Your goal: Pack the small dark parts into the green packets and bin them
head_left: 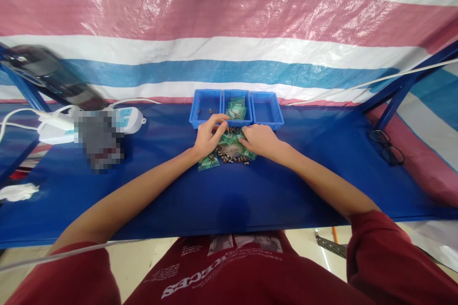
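Three blue bins stand side by side: the left bin [206, 91] holds a couple of small metal pieces, the middle bin [236, 92] holds green-and-clear packets [236, 107], and the right bin [265, 110] shows nothing inside. In front of them lies a pile of small metal parts [231, 157] with more green packets [208, 162] on and beside it. My left hand [210, 136] is at the pile's left side, fingers curved and apart, with nothing visible in them. At the right side, my right hand [260, 139] has its fingers bent together at a packet; what they grip is hidden.
A white power strip [57, 129] with cables and a pixelated dark object [100, 140] are on the left. Behind them leans a dark bottle-like object [53, 76]. Eyeglasses [386, 147] lie at the far right of the blue table [229, 200]. White crumpled material [19, 192] sits far left.
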Action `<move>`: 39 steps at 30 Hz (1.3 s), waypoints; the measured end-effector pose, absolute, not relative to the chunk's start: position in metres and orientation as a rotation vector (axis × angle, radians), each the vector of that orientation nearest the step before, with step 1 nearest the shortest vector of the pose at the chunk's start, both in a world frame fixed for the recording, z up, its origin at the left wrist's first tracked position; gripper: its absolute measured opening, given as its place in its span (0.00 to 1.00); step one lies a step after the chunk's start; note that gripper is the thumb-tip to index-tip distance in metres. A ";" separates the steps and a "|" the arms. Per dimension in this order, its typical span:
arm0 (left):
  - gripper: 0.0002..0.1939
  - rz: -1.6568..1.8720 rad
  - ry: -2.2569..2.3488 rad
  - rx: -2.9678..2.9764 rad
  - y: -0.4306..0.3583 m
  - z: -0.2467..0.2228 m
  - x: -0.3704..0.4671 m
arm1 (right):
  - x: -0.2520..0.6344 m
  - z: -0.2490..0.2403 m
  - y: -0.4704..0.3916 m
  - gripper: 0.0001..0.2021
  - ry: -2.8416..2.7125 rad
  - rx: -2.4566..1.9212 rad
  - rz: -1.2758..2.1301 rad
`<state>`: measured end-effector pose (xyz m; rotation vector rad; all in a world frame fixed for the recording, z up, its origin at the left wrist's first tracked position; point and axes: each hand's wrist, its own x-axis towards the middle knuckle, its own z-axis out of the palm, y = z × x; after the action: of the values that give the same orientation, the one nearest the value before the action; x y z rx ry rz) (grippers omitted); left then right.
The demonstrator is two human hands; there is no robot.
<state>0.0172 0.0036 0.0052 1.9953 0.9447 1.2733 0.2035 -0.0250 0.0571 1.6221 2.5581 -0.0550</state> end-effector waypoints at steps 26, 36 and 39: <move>0.19 1.206 0.935 2.106 0.003 0.010 0.012 | 0.194 0.005 -0.026 0.15 3.127 2.464 -1.212; 0.17 1.195 0.919 2.242 0.000 0.012 0.009 | 0.188 -0.004 -0.022 0.13 3.346 2.452 -1.170; 0.19 1.193 0.900 2.278 0.002 0.013 0.007 | 0.186 -0.007 -0.020 0.12 3.337 2.480 -1.159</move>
<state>0.0070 0.0015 0.0130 2.2784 0.8999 1.1935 0.1859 -0.0198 -0.0069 2.4800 3.3369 -1.1588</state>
